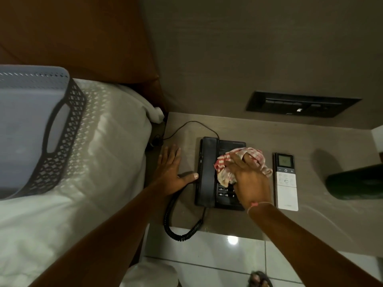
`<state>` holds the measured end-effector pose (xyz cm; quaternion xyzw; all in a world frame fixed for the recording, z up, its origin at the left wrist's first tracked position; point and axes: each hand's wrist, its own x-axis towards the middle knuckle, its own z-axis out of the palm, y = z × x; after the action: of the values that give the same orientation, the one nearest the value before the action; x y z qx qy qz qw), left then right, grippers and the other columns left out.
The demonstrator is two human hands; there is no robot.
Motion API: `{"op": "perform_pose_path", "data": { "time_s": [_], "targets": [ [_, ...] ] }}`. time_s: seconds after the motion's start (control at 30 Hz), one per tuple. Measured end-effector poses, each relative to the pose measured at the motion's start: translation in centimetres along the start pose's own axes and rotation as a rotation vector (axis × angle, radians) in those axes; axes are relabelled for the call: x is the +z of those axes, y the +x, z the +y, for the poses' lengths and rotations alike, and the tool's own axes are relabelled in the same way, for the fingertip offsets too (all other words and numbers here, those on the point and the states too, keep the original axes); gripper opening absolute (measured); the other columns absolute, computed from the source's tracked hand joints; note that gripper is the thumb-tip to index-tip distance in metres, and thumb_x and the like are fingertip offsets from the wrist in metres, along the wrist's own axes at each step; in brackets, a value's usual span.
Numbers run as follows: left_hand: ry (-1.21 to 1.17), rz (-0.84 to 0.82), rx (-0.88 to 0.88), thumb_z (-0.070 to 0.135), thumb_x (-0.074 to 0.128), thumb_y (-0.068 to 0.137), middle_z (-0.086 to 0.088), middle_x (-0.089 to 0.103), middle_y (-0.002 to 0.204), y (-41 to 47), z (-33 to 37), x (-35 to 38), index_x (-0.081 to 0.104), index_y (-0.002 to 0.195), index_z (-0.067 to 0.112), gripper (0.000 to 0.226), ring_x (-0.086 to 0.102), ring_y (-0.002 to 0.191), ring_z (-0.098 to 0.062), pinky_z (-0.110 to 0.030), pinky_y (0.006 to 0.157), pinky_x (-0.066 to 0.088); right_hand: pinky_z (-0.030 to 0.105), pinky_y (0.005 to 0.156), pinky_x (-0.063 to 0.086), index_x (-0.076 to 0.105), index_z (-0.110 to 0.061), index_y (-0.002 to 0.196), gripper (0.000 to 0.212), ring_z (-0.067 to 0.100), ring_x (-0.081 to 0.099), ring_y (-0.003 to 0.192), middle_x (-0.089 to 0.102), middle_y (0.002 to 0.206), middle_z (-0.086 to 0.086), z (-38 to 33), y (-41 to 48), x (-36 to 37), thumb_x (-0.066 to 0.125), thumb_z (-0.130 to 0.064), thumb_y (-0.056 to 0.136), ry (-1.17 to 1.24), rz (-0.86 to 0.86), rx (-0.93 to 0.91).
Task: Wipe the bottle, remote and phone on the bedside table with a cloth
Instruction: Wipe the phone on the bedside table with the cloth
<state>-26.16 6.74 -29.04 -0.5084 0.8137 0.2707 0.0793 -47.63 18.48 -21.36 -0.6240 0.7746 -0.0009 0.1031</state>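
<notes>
The black phone point(219, 175) sits mid-table, its handset cradled. The right hand point(249, 179) presses a bunched red-checked cloth point(240, 162) onto its upper keypad, fingers closed around the fabric. The left hand point(172, 172) lies flat and open on the bedside table point(310, 220), thumb touching the phone's left edge. Keys 7, 8, 0 show. The white remote point(286, 182) lies just right; the dark bottle point(354, 182) stands near the right edge.

The bedside table point(259, 222) has a brown wood-grain top. Resting directly on it: a black corded phone point(209, 172) near centre, a white remote point(287, 189) just beside it at 3 o'clock, and a dark bottle point(356, 182) further out at 3 o'clock — partly cut off. At 9 o'clock the left hand point(171, 172) lies flat, thumb touching the phone. The coiled cord point(176, 224) hangs over the edge at 7 o'clock.
</notes>
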Motion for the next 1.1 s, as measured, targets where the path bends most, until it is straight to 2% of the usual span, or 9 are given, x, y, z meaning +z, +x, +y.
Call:
{"op": "perform_pose_path", "data": {
  "time_s": [0.23, 0.33, 0.47, 0.57, 0.7, 0.8, 0.87, 0.97, 1.1],
  "targets": [
    [0.021, -0.023, -0.002, 0.092, 0.029, 0.067, -0.005, -0.022, 0.167, 0.2, -0.2, 0.0, -0.010, 0.159, 0.019, 0.123, -0.030, 0.149, -0.025, -0.041, 0.117, -0.019, 0.049, 0.076, 0.057, 0.057, -0.028, 0.122, 0.068, 0.030, 0.052, 0.121, 0.054, 0.135, 0.002, 4.5, -1.2, -0.4, 0.073, 0.004, 0.064, 0.030, 0.011, 0.063],
    [0.020, -0.017, 0.004, 0.093, 0.026, 0.066, -0.005, -0.022, 0.167, 0.4, -0.3, 0.3, -0.011, 0.158, 0.019, 0.124, -0.030, 0.148, -0.025, -0.040, 0.115, -0.020, 0.049, 0.084, 0.053, 0.056, -0.025, 0.124, 0.065, 0.030, 0.054, 0.120, 0.057, 0.133, 0.002, 3.9, 2.6, -1.6, 0.069, 0.005, 0.068, 0.135, 0.173, 0.121],
    [0.042, -0.002, -0.003, 0.089, 0.030, 0.070, -0.007, -0.021, 0.167, 0.5, -0.2, 0.6, -0.011, 0.158, 0.018, 0.121, -0.028, 0.150, -0.027, -0.041, 0.116, -0.020, 0.050, 0.097, 0.043, 0.051, -0.029, 0.131, 0.069, 0.030, 0.042, 0.131, 0.048, 0.142, -0.001, 1.1, 5.6, -0.6, 0.062, 0.007, 0.073, 0.222, 0.119, 0.061],
    [0.040, -0.015, -0.005, 0.085, 0.034, 0.072, -0.008, -0.021, 0.167, 0.4, 0.0, 0.5, -0.010, 0.158, 0.016, 0.119, -0.028, 0.150, -0.028, -0.040, 0.116, -0.020, 0.049, 0.104, 0.037, 0.045, -0.026, 0.136, 0.082, 0.032, 0.033, 0.134, 0.043, 0.145, 0.001, -0.3, 1.8, 1.6, 0.067, 0.008, 0.065, 0.165, 0.145, 0.130],
    [0.062, -0.024, -0.016, 0.084, 0.034, 0.073, -0.011, -0.021, 0.167, 0.4, 0.1, 0.4, -0.010, 0.158, 0.014, 0.118, -0.027, 0.150, -0.029, -0.041, 0.116, -0.020, 0.054, 0.089, 0.049, 0.054, -0.020, 0.130, 0.086, 0.038, 0.050, 0.122, 0.056, 0.134, 0.007, -1.7, -7.6, 5.0, 0.082, -0.004, 0.050, 0.150, 0.148, 0.087],
    [0.059, -0.039, -0.022, 0.083, 0.034, 0.075, -0.010, -0.022, 0.166, 0.5, 0.2, 0.3, -0.011, 0.158, 0.013, 0.117, -0.029, 0.150, -0.028, -0.039, 0.115, -0.021, 0.050, 0.102, 0.037, 0.054, -0.024, 0.129, 0.086, 0.035, 0.054, 0.120, 0.058, 0.133, 0.002, -1.7, -12.0, 6.0, 0.080, 0.001, 0.050, 0.130, 0.028, -0.003],
    [0.054, -0.049, -0.025, 0.082, 0.034, 0.075, -0.010, -0.023, 0.166, 0.5, 0.2, 0.2, -0.011, 0.158, 0.013, 0.117, -0.030, 0.149, -0.028, -0.040, 0.116, -0.021, 0.047, 0.098, 0.047, 0.052, -0.027, 0.130, 0.088, 0.031, 0.057, 0.117, 0.057, 0.134, 0.001, -1.1, -12.6, 5.3, 0.077, 0.006, 0.053, 0.225, 0.027, 0.013],
    [0.061, -0.046, -0.022, 0.083, 0.032, 0.074, -0.010, -0.024, 0.166, 0.5, 0.2, 0.2, -0.012, 0.158, 0.013, 0.117, -0.031, 0.149, -0.028, -0.041, 0.117, -0.020, 0.041, 0.076, 0.058, 0.041, -0.037, 0.136, 0.091, 0.022, 0.059, 0.110, 0.054, 0.136, -0.004, -0.3, -8.7, 1.8, 0.075, 0.002, 0.061, 0.430, 0.184, 0.249],
    [0.051, -0.041, -0.012, 0.080, 0.038, 0.080, -0.011, -0.024, 0.166, 0.6, 0.2, 0.1, -0.011, 0.158, 0.012, 0.114, -0.030, 0.149, -0.029, -0.042, 0.116, -0.020, 0.052, 0.087, 0.053, 0.042, -0.031, 0.136, 0.077, 0.029, 0.046, 0.127, 0.045, 0.144, -0.003, 0.7, 1.4, -1.3, 0.067, 0.002, 0.071, 0.325, 0.251, 0.238]
  ]
}}
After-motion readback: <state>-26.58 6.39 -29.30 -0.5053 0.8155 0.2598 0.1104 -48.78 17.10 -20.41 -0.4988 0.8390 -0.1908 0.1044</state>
